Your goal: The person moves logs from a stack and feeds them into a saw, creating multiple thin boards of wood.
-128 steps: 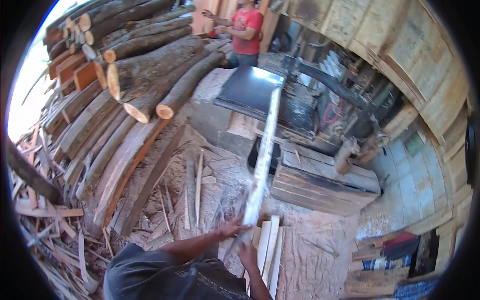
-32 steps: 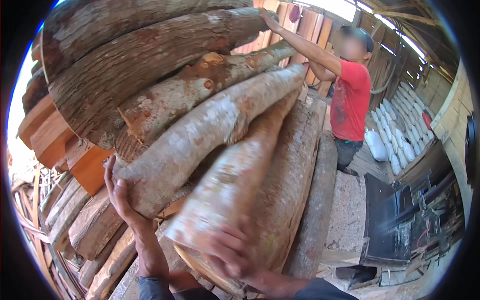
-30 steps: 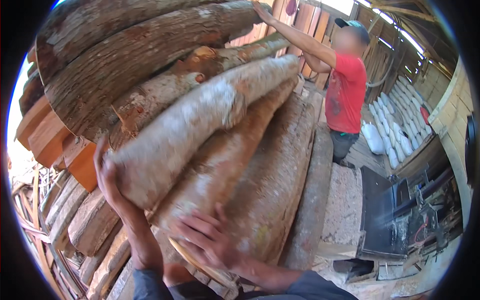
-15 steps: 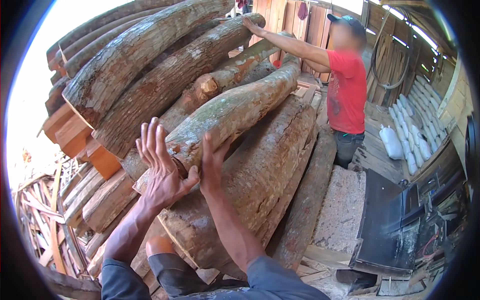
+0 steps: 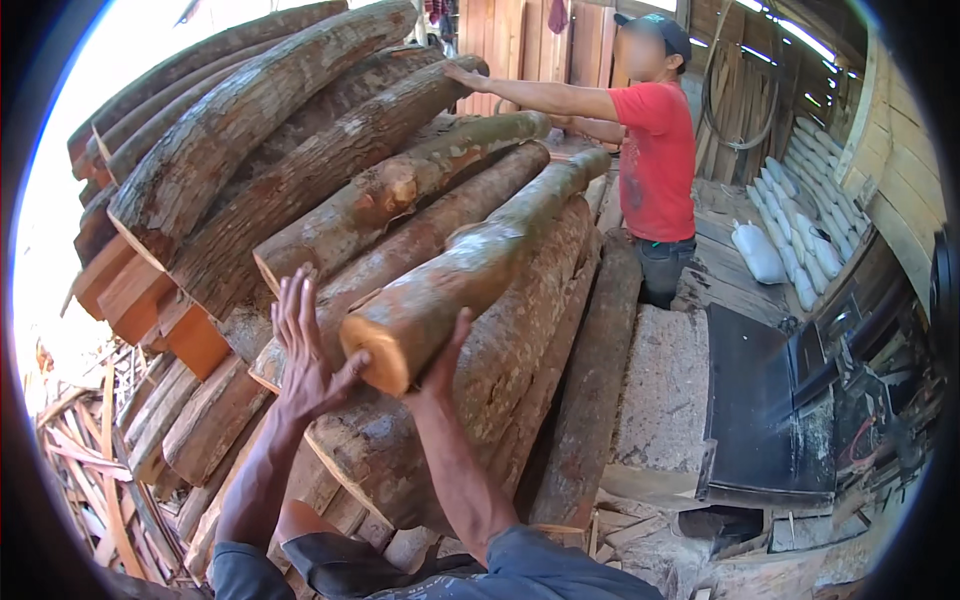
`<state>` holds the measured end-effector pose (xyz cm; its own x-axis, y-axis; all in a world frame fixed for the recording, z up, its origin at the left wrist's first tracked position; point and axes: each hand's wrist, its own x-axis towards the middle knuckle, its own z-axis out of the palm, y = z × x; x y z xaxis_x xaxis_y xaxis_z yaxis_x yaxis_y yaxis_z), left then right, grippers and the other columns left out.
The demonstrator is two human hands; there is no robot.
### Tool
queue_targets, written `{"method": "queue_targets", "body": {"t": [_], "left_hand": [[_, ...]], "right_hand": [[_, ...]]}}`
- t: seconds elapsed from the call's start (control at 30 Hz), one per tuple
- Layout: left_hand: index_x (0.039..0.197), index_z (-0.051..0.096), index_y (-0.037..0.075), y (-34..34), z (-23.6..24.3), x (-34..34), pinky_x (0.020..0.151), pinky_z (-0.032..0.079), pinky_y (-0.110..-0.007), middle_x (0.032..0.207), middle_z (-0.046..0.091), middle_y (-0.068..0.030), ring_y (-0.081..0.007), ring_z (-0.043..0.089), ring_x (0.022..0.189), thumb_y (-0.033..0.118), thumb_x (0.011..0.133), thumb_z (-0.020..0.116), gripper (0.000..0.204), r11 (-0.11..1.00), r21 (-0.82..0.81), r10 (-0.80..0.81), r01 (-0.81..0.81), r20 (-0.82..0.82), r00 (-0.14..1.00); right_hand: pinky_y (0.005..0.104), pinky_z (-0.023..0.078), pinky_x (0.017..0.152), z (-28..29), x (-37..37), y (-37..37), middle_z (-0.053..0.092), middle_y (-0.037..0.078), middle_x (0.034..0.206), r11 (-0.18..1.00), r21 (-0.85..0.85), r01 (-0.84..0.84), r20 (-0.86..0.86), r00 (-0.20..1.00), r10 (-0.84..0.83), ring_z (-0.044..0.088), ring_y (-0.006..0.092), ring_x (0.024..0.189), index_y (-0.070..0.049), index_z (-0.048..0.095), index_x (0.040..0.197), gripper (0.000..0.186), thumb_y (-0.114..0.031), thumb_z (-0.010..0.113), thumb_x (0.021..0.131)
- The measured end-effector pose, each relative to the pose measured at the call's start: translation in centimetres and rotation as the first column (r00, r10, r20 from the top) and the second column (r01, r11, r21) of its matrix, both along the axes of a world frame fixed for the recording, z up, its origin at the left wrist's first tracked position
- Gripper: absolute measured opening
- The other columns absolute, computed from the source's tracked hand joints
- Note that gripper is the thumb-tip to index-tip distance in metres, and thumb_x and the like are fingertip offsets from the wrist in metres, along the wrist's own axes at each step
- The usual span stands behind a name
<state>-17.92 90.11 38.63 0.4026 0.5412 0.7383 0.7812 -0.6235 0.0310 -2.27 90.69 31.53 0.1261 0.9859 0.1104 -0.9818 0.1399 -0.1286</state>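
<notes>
A bark-covered log [image 5: 470, 265] with a pale sawn near end lies on top of a thick, larger log [image 5: 400, 440]. My right hand [image 5: 440, 370] rests against the right side of its near end, fingers stretched upward and partly hidden by the log. Just left of that end is my left hand [image 5: 310, 350], raised and open with fingers spread; its thumb is near the sawn face, and I cannot tell whether it touches. At the far end stands a person in a red shirt [image 5: 655, 150], one hand on a neighbouring log [image 5: 330, 170] in the pile.
More logs [image 5: 260, 100] are stacked at the left, above squared orange-brown timbers [image 5: 200, 335]. Wood offcuts [image 5: 105, 470] lie at the lower left. To the right are a dark metal panel [image 5: 760, 400] beside machinery, filled white sacks [image 5: 800, 220] and a plank wall.
The log has shifted right, away from the pile, and its sawn end now faces me. My hands have stayed near that end. The person in red has turned their head.
</notes>
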Motion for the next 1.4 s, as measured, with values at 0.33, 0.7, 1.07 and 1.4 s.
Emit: {"method": "queue_targets", "body": {"t": [0.33,0.7,1.07,1.4], "left_hand": [[0.149,0.017,0.016,5.3,-0.6,-8.6,0.114,0.007,-0.048,0.153,0.013,-0.0175,-0.0340,0.005,0.143,0.058,0.085,0.055,0.085,0.800,-0.275,0.549,-0.533,-0.021,0.836],[0.150,-0.004,0.014,4.8,0.7,-6.7,0.114,0.015,-0.047,0.150,0.016,-0.0261,-0.0412,0.015,0.140,0.054,0.081,0.062,0.103,0.727,-0.603,0.408,-0.327,-0.004,0.913],[0.138,0.043,0.012,7.1,-1.7,-9.3,0.104,0.034,-0.046,0.134,0.047,-0.0213,-0.0369,0.043,0.125,0.049,0.086,0.058,0.066,0.781,-0.288,0.583,-0.554,0.018,0.812],[0.139,0.039,0.012,-3.9,-5.7,-6.7,0.106,0.031,-0.042,0.133,0.047,-0.0199,-0.0341,0.044,0.123,0.043,0.083,0.063,0.069,0.858,-0.177,0.506,-0.482,0.128,0.853]], "right_hand": [[0.0435,0.044,0.097,-5.4,9.6,-10.9,0.047,0.012,0.129,0.955,-0.295,0.037,0.240,0.970,0.036,0.049,0.0261,0.118,-0.009,0.034,0.138,0.076,-0.058,0.056,0.084],[0.0417,0.047,0.093,-17.3,13.5,-16.9,0.048,0.009,0.128,0.856,-0.507,0.104,0.299,0.952,0.061,0.050,0.0227,0.114,-0.014,0.042,0.133,0.074,-0.058,0.062,0.078],[0.0401,0.044,0.094,-15.6,14.8,-27.4,0.056,0.006,0.115,0.630,-0.731,0.262,0.419,0.901,0.111,0.054,0.0224,0.106,-0.011,0.052,0.125,0.060,-0.051,0.059,0.081],[0.0375,0.029,0.106,-21.1,19.6,-32.8,0.048,0.021,0.133,0.744,-0.464,0.481,0.879,0.356,0.318,0.043,0.0320,0.126,0.003,0.031,0.140,0.084,-0.054,0.059,0.084]]}}
